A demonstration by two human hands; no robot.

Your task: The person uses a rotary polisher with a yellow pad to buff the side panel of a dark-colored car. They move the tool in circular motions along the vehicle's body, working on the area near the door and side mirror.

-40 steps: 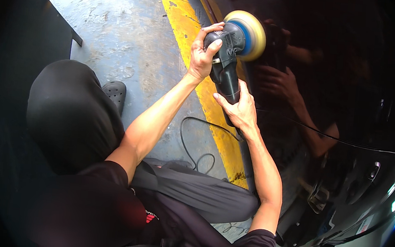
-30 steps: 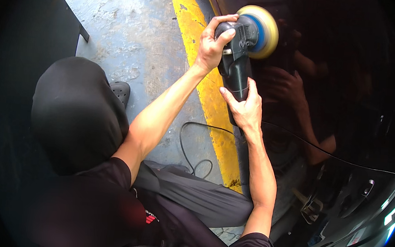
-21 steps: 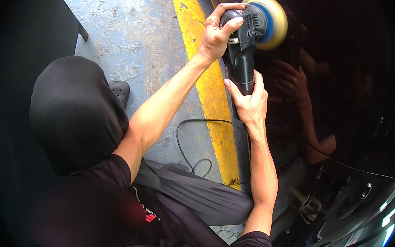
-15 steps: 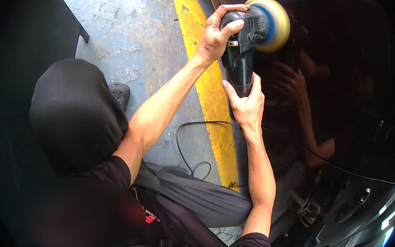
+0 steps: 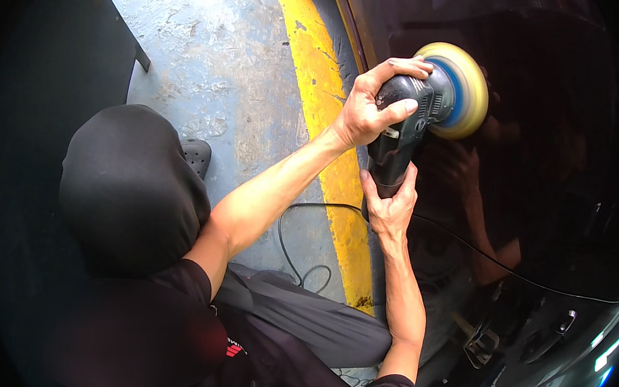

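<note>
black polisher (image 5: 399,149), blue backing disc (image 5: 457,96), round yellow pad (image 5: 478,97), in both hands (image 5: 365,114)

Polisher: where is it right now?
Head view, upper right of centre: the polisher is in the left hand and right hand, its pad facing the dark car.

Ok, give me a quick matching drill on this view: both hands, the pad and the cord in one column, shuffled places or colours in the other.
Things:
1. Left hand
2. Right hand
3. Pad
4. Cord

Places and colours:
A. Yellow, beside a blue disc
B. At the narrow end of the polisher
C. Black, partly looped on the floor
D. Wrapped over the polisher's wide head

Pairs: 1-D, 2-B, 3-A, 4-C
</note>
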